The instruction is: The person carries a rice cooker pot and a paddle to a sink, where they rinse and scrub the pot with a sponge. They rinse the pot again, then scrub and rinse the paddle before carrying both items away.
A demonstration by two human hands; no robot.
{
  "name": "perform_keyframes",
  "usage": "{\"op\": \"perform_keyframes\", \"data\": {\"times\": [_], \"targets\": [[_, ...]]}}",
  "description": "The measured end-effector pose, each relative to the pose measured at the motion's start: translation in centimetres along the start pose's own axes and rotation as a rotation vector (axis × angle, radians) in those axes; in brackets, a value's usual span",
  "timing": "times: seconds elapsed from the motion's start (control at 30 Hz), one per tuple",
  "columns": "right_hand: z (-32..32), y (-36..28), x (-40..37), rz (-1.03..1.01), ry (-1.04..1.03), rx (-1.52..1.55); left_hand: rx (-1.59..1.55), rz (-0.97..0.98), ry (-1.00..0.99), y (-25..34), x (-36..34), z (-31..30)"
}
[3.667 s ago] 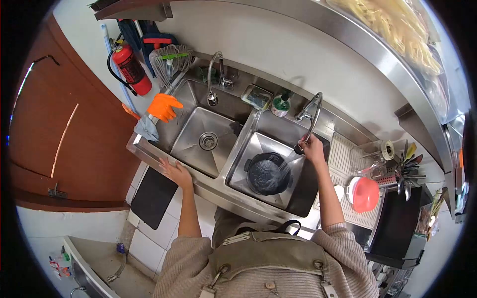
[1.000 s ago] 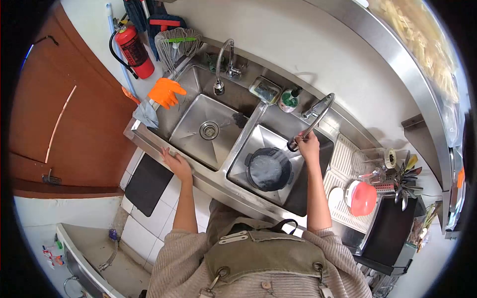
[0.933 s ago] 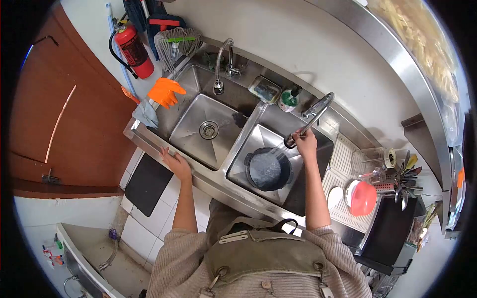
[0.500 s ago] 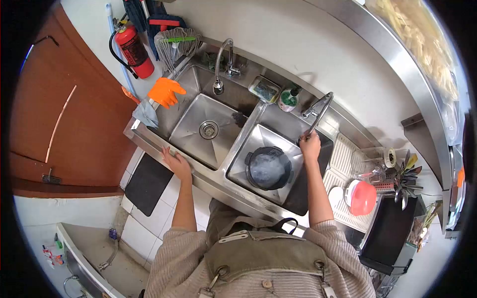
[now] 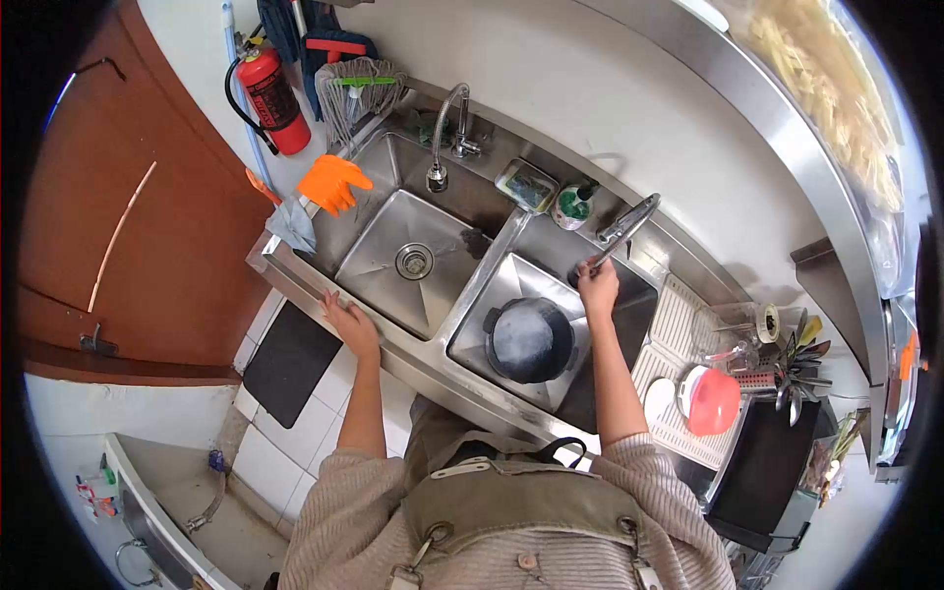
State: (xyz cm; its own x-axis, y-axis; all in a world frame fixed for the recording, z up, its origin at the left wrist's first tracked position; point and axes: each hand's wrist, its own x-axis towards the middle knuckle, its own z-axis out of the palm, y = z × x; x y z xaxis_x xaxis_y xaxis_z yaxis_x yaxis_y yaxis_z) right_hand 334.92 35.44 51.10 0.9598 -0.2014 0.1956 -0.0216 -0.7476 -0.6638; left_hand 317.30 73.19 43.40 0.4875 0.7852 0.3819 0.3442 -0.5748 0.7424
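My right hand is closed around the flexible spout of the right faucet, at the back of the right sink basin. In that basin, left of my right hand, sits a black pot holding cloudy, whitish water. My left hand rests at the front edge of the left basin, fingers spread, holding nothing. The left faucet hangs over the left basin. Behind the basins stand a green soap bottle and a tray with a sponge.
An orange glove and a grey cloth lie at the sink's left end. To the right are a drying rack, a pink bowl and utensils. A fire extinguisher hangs by the door.
My right hand has moved a little to the left with the faucet's spout in it. My left hand stays at the sink's front edge. The view has shifted slightly.
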Motion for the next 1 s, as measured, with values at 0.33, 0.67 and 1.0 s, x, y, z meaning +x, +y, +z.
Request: {"op": "perform_keyframes", "data": {"times": [0.33,0.67,1.0], "targets": [[-2.5,-1.0,-1.1,-0.063,-0.068,-0.041,-0.083,-0.016,0.028,-0.2,0.2,0.2],[-2.6,1.5,-0.4,-0.174,0.037,-0.159,-0.018,-0.037,-0.026,0.1,0.3,-0.2],[-3.2,0.0,-1.2,0.024,-0.127,0.292,-0.050,-0.023,-0.057,-0.1,-0.1,-0.1]]}}
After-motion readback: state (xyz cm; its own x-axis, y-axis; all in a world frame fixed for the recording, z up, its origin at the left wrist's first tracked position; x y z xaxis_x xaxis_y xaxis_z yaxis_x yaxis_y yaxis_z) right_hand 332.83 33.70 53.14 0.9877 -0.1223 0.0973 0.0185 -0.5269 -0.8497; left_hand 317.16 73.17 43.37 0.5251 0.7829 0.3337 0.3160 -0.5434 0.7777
